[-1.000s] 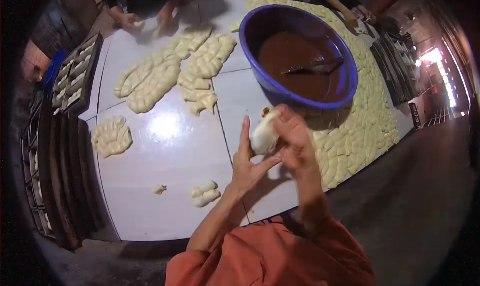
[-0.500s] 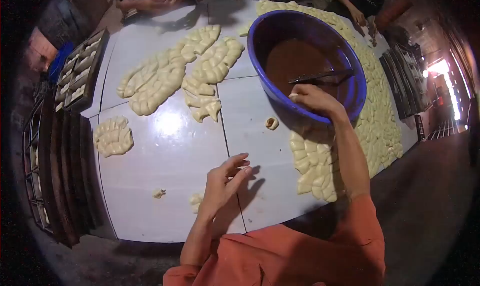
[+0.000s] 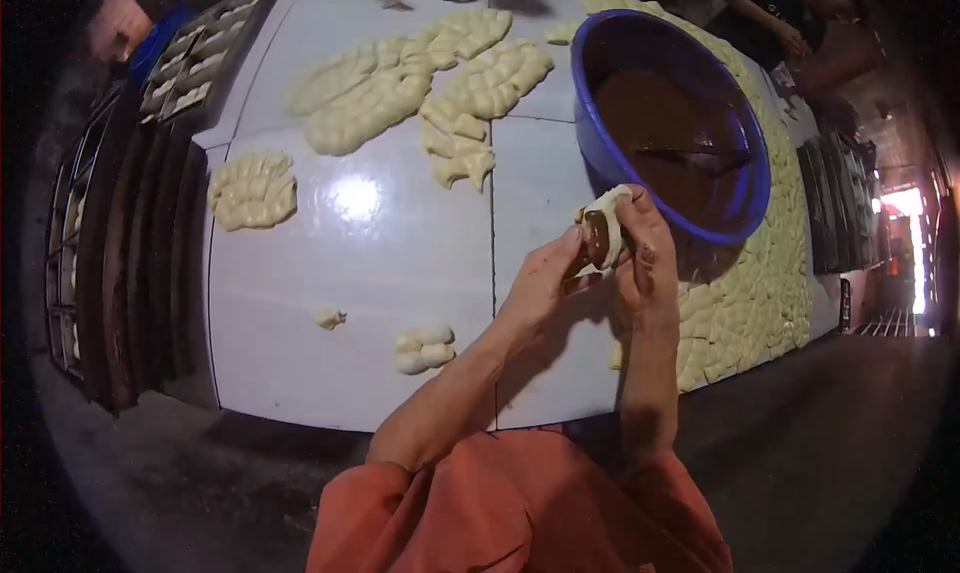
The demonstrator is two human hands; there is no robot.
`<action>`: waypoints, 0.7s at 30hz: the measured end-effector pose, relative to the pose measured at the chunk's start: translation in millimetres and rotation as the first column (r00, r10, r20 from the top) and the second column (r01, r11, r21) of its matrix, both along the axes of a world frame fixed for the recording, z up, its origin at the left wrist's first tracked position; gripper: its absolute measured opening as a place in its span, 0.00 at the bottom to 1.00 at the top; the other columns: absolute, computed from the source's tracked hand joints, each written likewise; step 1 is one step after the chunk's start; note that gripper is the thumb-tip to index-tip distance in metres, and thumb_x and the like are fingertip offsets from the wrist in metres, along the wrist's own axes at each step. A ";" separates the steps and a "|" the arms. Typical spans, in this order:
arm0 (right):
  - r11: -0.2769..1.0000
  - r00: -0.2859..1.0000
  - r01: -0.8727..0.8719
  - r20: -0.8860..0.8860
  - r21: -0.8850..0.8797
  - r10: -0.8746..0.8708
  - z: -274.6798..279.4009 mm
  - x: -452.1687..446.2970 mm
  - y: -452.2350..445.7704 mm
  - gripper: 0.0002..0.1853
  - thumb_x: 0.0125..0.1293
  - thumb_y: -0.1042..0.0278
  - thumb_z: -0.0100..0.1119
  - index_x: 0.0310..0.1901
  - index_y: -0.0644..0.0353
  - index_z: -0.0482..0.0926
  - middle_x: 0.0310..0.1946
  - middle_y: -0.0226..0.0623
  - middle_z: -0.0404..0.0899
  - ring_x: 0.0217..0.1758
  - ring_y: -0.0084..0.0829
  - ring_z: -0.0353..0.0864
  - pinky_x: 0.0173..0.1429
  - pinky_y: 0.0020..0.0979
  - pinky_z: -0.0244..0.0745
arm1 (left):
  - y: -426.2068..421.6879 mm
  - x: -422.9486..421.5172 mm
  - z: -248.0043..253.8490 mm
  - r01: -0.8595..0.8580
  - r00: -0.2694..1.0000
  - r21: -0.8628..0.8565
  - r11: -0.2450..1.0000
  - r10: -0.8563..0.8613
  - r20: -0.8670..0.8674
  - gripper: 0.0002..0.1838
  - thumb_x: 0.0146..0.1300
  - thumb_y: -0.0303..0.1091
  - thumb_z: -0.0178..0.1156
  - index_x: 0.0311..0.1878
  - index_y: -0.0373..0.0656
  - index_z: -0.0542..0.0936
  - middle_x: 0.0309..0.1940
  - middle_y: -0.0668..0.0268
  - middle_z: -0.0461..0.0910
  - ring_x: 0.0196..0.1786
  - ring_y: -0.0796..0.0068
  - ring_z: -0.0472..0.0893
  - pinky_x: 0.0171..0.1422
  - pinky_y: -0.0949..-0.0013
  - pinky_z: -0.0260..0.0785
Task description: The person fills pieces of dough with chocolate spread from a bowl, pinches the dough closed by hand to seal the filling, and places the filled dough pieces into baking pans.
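Note:
Over the table, in front of the basin, both my hands hold a piece of pale dough [image 3: 615, 205] with brown filling showing in its opening. My left hand [image 3: 540, 278] pinches it from the left, its fingertips against the filling. My right hand [image 3: 650, 253] grips the dough's right side, with brown smears on the fingers. Just beyond stands a blue-purple basin [image 3: 598, 138] containing brown paste [image 3: 660, 108], and a dark flat stick [image 3: 690, 161] rests inside. Near my left forearm lie a small cluster of dough pieces [image 3: 425, 349] and a little dough scrap [image 3: 330, 319].
Many dough pieces [image 3: 750, 323] cover the table's right side around the basin. More dough groups lie left, one large [image 3: 370, 108] and one small [image 3: 254, 190]. Divided trays [image 3: 205, 58] and a dark tray stack [image 3: 130, 263] stand left. Another person's hand [image 3: 790, 41] is at the far right.
My right hand has come out of the basin toward me and met my left hand. Both now hold filled dough. The filled piece on the table no longer shows. The view has shifted.

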State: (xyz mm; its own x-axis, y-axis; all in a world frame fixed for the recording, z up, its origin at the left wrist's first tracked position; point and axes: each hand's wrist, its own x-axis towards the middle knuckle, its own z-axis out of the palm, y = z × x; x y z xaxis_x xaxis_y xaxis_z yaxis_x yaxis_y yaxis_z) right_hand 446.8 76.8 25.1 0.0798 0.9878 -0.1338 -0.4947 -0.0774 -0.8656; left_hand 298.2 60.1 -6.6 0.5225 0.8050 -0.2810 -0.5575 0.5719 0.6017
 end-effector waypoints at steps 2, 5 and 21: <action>0.999 0.997 -0.042 -0.062 -0.026 0.040 -12.4 -9.4 -11.7 0.12 0.71 0.70 0.61 0.53 0.60 0.72 0.43 0.33 0.81 0.42 0.22 0.83 0.47 0.25 0.81 | -4.1 -15.7 -8.2 -0.057 0.998 -0.041 0.998 0.058 0.020 0.22 0.77 0.49 0.55 0.59 0.41 0.80 0.51 0.66 0.84 0.54 0.74 0.81 0.61 0.61 0.75; 0.996 0.970 -0.072 0.235 0.045 0.060 -7.6 -44.8 -31.8 0.19 0.67 0.73 0.65 0.57 0.62 0.72 0.49 0.36 0.80 0.52 0.26 0.82 0.56 0.28 0.79 | -5.8 -45.8 -23.6 -0.263 0.964 -0.102 0.959 0.256 -0.074 0.14 0.69 0.34 0.66 0.53 0.38 0.80 0.43 0.64 0.85 0.43 0.75 0.84 0.51 0.72 0.78; 0.992 0.906 -0.042 0.415 -0.120 0.089 -39.9 -98.4 -52.2 0.10 0.66 0.74 0.66 0.48 0.65 0.85 0.41 0.29 0.82 0.42 0.20 0.79 0.46 0.24 0.74 | 5.3 -101.6 -12.2 -0.132 0.906 0.156 0.979 0.183 -0.381 0.18 0.67 0.38 0.69 0.52 0.33 0.84 0.40 0.63 0.86 0.40 0.76 0.83 0.45 0.73 0.77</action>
State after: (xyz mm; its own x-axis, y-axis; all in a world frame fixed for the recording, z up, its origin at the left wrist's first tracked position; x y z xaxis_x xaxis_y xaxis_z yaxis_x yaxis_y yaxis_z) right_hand 348.5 24.6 -14.8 0.0872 0.9746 -0.2063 -0.0793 -0.1996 -0.9767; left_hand 196.6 65.4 -18.8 0.2541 0.9095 -0.3291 -0.3396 0.4025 0.8501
